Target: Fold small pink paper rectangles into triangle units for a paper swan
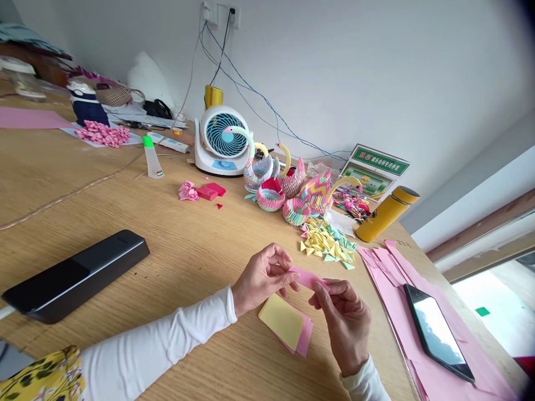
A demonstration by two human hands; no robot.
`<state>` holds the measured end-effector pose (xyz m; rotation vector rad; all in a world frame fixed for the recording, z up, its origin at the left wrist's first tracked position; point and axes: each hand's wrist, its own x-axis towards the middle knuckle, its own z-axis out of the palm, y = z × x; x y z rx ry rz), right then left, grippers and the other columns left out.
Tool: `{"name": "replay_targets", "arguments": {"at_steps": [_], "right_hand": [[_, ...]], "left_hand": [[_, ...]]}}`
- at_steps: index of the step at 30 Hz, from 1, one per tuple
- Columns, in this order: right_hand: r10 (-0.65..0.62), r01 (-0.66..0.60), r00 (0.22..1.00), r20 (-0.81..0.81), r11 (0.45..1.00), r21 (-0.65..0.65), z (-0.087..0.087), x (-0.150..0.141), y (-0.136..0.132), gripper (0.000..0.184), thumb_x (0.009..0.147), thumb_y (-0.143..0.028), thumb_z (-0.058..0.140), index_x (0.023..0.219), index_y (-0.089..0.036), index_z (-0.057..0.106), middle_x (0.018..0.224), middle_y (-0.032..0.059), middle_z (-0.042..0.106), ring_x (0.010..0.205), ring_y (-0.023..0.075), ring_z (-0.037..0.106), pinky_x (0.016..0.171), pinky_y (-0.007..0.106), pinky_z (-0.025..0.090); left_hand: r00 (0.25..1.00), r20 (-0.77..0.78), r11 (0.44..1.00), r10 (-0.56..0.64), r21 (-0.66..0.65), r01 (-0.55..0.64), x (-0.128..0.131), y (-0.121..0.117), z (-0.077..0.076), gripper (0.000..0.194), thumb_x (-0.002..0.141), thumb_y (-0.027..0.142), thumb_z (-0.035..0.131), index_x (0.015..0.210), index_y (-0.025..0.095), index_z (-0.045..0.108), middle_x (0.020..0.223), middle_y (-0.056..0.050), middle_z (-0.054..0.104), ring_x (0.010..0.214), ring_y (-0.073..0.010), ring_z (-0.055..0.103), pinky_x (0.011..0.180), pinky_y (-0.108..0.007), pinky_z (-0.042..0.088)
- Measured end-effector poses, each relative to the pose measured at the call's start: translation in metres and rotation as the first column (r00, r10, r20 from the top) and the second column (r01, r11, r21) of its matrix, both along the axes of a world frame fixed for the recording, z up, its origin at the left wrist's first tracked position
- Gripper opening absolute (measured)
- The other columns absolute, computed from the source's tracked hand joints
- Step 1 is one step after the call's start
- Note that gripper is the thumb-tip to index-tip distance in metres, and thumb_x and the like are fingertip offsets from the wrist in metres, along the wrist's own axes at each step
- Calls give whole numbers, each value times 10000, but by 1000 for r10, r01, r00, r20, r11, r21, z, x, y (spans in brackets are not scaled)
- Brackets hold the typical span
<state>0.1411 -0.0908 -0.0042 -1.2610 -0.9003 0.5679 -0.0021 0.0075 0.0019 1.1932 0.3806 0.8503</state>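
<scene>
Left hand (264, 277), right hand (346, 318) pinch opposite ends of narrow pink paper strip (308, 277). Uneven pull could skew or tear it; edge alignment hard to tell.

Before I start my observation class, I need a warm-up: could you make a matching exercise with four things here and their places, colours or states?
Things
1. Pink paper strip
2. Phone
3. Fan
4. Flask

Descriptions
A. Partly hidden by a paper swan
B. Yellow, with a dark lid
C. Held by the left hand and right hand
D. Lying on pink sheets

Pairs: 1-C, 2-D, 3-A, 4-B
</scene>
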Motion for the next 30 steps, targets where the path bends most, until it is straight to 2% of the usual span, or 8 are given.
{"name": "replay_targets", "arguments": {"at_steps": [3, 8, 13, 20, 30], "right_hand": [[-11, 11, 1000, 1, 1000, -11, 0, 0, -1, 228, 703, -305, 760, 683, -163, 582, 806, 34, 642, 530, 107, 597, 482, 234, 485], [7, -6, 999, 42, 999, -31, -1, -1, -2, 207, 711, -291, 756, 685, -167, 592, 772, 25, 646, 544, 116, 613, 508, 242, 499], [-15, 16, 999, 33, 1000, -23, -2, -4, -1, 227, 686, -306, 773, 668, -165, 596, 715, 19, 650, 521, 119, 611, 491, 240, 505], [-6, 6, 1000, -8, 1000, -5, 1, -4, 1, 234, 682, -308, 778, 655, -158, 600, 612, 14, 635, 468, 111, 578, 439, 225, 481], [70, -70, 996, -49, 998, -6, 0, -4, 2, 201, 718, -297, 754, 717, -160, 607, 595, 9, 645, 477, 111, 578, 453, 224, 475]], "left_hand": [[999, -31, 999, -42, 11, 43, 0, 2, 0, 494, 693, 291, 770, 1088, 147, 510, 736, 17, 583, 661, -158, 677, 471, -189, 526], [980, -114, 985, -160, 44, 166, -1, 3, 1, 351, 742, 353, 723, 926, 69, 633, 744, -61, 655, 609, -129, 651, 453, -171, 509], [962, -127, 969, -243, 7, 246, -2, 0, 3, 367, 794, 383, 668, 985, 70, 666, 998, -168, 693, 693, -188, 712, 460, -167, 504], [964, -144, 974, -225, -3, 226, -2, -2, 1, 400, 783, 398, 676, 989, 56, 660, 999, -190, 699, 752, -237, 721, 491, -188, 526], [973, -152, 981, -176, 55, 186, -1, -2, -3, 356, 788, 379, 674, 977, 94, 579, 890, -127, 708, 721, -220, 719, 468, -178, 510]]}}
